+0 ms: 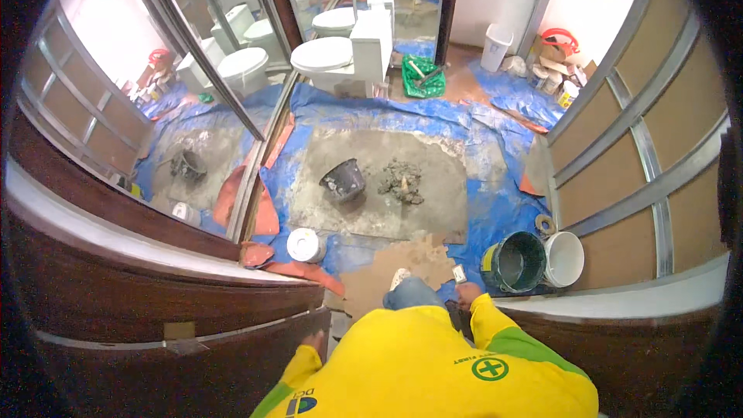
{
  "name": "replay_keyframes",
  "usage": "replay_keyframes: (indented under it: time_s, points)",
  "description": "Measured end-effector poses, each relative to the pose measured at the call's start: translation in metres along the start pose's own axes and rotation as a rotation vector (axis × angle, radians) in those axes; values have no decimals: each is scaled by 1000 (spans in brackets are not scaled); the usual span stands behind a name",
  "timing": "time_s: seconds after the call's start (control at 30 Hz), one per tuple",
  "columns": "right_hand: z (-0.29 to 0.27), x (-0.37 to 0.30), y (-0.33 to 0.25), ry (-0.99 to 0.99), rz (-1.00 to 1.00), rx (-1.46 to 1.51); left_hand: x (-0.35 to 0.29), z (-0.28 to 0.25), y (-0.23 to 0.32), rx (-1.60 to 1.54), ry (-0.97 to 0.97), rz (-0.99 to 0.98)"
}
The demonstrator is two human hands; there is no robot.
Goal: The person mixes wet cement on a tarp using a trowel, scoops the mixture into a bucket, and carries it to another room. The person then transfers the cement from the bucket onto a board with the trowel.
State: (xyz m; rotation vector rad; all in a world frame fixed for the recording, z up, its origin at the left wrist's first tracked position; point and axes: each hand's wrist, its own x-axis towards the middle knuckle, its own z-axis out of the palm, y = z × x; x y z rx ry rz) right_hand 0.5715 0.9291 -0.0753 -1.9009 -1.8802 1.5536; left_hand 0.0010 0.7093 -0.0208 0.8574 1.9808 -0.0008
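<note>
My left hand (pixel 316 340) hangs low beside my yellow shirt, near a dark wooden panel, with its fingers loosely apart and nothing seen in them. My right hand (pixel 467 294) is in front of my right side with fingers curled. A small pale rectangular object (pixel 459 273) shows right at its fingertips; its kind is unclear. Ahead on the floor lies a cement-smeared grey board (pixel 433 162). On it a black bucket (pixel 344 181) leans tilted, beside a heap of wet mortar (pixel 402 183) with a pale, pointed piece sticking out.
Blue tarp (pixel 309 101) covers the floor around the board. To the right stand a dark green bucket (pixel 520 262) and a white bucket (pixel 564 258). A white lidded pail (pixel 306 246) is at left by the mirrored doors. Farther off are a toilet (pixel 325 54) and a green bag (pixel 422 81) with a hammer.
</note>
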Motion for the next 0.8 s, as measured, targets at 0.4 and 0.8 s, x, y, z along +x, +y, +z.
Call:
replay_keyframes:
  time_s: [0.4,0.8]
  points:
    - [-116,-5,-72,173,510,686,-5,-180,258,-757,204,-23]
    - [-43,-23,-68,88,633,864,46,-132,195,-89,32,227]
